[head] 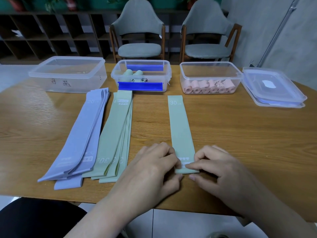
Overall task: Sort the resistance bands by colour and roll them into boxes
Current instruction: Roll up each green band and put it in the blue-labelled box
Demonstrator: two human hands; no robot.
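Two hands, left hand (155, 162) and right hand (213, 164), pinch green band (181, 127) at its near-edge end; thin, floppy, likely grippy, so roll tight from there.

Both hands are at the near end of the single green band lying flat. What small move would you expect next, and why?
Probably curling the near end over to start a roll. Both the left hand and right hand pinch the near edge of the lone green band, which still lies flat and unrolled, and the middle box already holds rolled green bands.
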